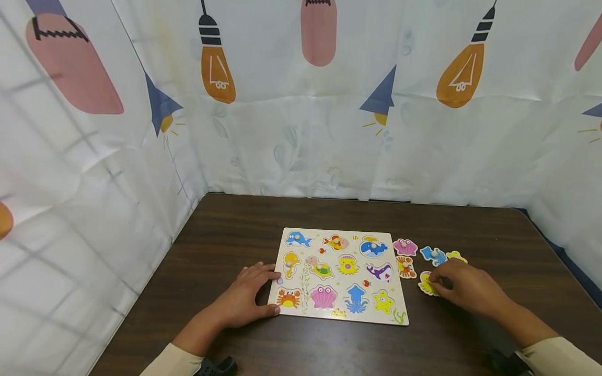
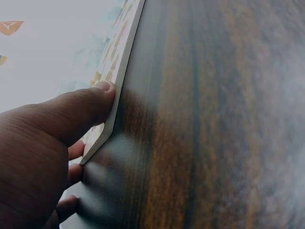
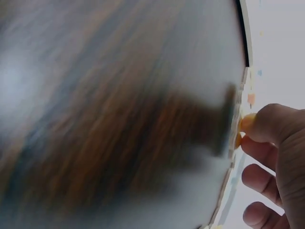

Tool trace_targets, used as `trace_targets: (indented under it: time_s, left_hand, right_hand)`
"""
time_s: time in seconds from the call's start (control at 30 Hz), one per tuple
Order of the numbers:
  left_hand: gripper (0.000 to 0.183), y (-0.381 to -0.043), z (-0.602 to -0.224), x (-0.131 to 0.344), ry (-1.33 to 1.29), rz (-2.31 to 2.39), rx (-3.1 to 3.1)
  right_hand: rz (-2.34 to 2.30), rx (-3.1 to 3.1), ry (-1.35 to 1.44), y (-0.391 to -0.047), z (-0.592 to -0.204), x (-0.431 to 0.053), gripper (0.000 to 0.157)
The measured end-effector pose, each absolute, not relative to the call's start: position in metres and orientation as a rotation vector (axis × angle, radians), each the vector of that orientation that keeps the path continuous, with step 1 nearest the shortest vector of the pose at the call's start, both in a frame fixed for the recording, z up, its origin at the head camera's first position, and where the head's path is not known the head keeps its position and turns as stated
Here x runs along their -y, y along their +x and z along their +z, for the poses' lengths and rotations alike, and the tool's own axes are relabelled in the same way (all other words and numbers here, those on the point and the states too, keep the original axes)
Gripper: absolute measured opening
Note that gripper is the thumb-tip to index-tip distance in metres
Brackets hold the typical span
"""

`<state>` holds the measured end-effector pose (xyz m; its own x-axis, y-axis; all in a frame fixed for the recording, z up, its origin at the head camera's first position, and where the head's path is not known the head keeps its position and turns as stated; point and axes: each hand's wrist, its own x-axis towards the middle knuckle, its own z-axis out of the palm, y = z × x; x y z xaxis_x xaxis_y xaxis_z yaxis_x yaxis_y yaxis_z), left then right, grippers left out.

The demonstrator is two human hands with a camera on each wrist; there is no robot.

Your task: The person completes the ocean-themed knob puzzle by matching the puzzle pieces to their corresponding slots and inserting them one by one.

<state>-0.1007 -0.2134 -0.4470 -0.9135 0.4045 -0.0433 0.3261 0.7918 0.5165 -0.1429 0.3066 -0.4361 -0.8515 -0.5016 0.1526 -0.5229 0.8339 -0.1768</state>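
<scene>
A wooden peg puzzle board (image 1: 338, 318) with sea animals lies on the table. My left hand (image 1: 246, 295) rests at its left side, fingers touching the edge and thumb at the near corner. In the left wrist view the thumb (image 2: 90, 105) presses on the board's edge. Right of the board, my right hand (image 1: 465, 287) pinches a yellow puzzle piece (image 1: 425, 284) by its knob. That piece is partly covered by the fingers and looks tilted up in the right wrist view. Near it lie a pink shell piece (image 1: 405, 247), a crab piece (image 1: 406, 267), a blue squid piece (image 1: 432, 255) and a yellow star piece (image 1: 456, 256).
The dark wood table (image 1: 352, 355) extends around the board, its far edge near a white printed curtain (image 1: 301, 156). Several pieces with knobs sit in the board's far and middle rows, such as the dolphin (image 1: 296, 239) and the fish (image 1: 335, 242).
</scene>
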Motion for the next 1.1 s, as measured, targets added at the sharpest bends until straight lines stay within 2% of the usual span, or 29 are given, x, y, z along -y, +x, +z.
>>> trace_targets:
  time_s: [1.1]
  left_hand:
    - [0.074, -0.100, -0.450, 0.214, 0.580, 0.779, -2.828]
  right_hand:
    - [0.448, 2.829, 0.894, -0.161, -0.427, -0.238, 0.013]
